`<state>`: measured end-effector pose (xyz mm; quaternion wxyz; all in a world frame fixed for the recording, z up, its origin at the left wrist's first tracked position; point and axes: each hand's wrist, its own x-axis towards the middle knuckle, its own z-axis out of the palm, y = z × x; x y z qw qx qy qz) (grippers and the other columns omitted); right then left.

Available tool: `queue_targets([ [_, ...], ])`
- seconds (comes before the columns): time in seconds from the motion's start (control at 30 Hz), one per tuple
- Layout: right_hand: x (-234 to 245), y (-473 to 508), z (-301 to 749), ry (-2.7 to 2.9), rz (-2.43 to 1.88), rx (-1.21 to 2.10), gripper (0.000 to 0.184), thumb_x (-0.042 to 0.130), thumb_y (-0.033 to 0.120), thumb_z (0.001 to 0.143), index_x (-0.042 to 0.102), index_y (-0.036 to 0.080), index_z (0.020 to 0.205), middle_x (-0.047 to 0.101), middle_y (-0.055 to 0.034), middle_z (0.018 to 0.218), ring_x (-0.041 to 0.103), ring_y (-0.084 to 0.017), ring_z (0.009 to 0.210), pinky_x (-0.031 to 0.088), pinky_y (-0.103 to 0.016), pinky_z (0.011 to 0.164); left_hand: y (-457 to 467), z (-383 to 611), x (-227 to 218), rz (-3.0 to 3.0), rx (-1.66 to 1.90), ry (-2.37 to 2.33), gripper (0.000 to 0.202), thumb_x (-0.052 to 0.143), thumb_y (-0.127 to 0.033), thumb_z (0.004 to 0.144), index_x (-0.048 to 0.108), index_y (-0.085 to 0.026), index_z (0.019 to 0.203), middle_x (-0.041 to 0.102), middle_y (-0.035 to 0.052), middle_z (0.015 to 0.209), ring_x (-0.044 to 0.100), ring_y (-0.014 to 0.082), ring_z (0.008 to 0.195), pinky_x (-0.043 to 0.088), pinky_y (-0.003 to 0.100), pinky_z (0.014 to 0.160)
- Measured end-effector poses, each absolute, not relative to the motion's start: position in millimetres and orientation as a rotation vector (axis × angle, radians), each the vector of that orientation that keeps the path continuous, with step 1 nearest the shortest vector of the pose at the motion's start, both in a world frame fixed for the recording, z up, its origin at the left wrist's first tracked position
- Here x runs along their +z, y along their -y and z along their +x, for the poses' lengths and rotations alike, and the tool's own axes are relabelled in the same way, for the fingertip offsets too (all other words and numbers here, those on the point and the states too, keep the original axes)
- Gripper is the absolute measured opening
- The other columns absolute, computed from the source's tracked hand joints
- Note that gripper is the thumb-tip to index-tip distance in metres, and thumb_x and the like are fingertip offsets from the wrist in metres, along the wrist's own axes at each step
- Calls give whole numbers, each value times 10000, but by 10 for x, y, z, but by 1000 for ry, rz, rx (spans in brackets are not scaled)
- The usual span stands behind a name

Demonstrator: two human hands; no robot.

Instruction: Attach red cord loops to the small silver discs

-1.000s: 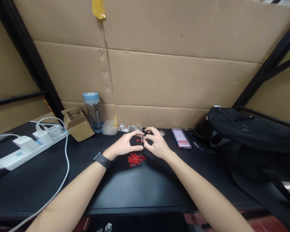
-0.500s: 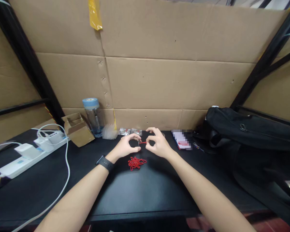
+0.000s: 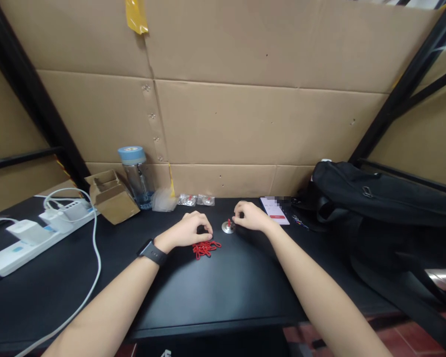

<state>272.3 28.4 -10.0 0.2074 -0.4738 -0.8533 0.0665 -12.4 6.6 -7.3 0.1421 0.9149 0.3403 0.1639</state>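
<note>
Silvery, red-topped disc [image 3: 227, 229] now flat

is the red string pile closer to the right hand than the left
No, the red string lies by the left hand's fingertips, with the right hand farther away.

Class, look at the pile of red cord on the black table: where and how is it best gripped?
Probably by the loop sticking out at the right of the red cord pile, pinched from the right and slightly above: it juts beyond the tangle, while the left hand crowds the pile's far edge.
</note>
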Motion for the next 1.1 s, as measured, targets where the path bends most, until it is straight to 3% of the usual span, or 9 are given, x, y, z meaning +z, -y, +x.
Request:
queue_targets([
  [0.1,-154,-374,2877,2247,-1484,44,142,600,225,893,707,190,980,679,-90,1067,630,-211,993,460,-323,909,42,2,-90,2673,460,-947,164,704,-443,841,739,-301,916,704,-2,1030,568,242,1083,347,365,927],
  [0.17,-213,-422,2955,2191,-1599,-47,288,624,208,870,669,197,1154,638,-122,1250,589,-250,1142,435,-362,975,94,74,-116,2708,445,-936,163,729,-432,822,734,-286,894,698,5,1027,559,246,1084,329,368,917],
  [0.27,-303,-486,3030,2164,-1716,-11,386,636,250,876,624,225,1260,610,-124,1346,570,-282,1202,432,-394,974,130,135,-148,2725,442,-956,101,711,-357,840,715,-257,834,700,11,983,565,234,1049,313,362,890],
  [0.53,-414,-649,3066,2084,-1727,33,282,640,277,890,668,237,1168,714,-92,1192,643,-273,1103,451,-369,918,171,172,-102,2609,631,-1002,106,578,-317,948,634,-236,908,722,-17,928,622,180,918,318,351,867],
  [0.73,-465,-716,3069,2013,-1695,46,252,687,232,833,684,228,1085,750,-77,1070,683,-253,978,473,-365,888,133,181,-60,2408,904,-1142,150,682,-408,887,697,-272,950,763,-26,974,678,205,933,352,388,941],
  [0.93,-386,-652,3069,1973,-1576,62,319,693,131,779,664,227,1082,726,-54,1115,653,-221,1038,475,-347,934,114,153,-37,2326,1062,-1177,137,689,-409,879,775,-304,897,774,-3,1020,667,230,1047,420,396,965],
  [1.1,-129,-391,2725,1849,-1127,415,358,703,209,799,636,223,1150,715,-48,1144,660,-191,1009,506,-324,874,54,110,-60,2153,1231,-1166,166,691,-412,870,770,-270,902,766,12,1016,682,221,1010,474,379,968],
])
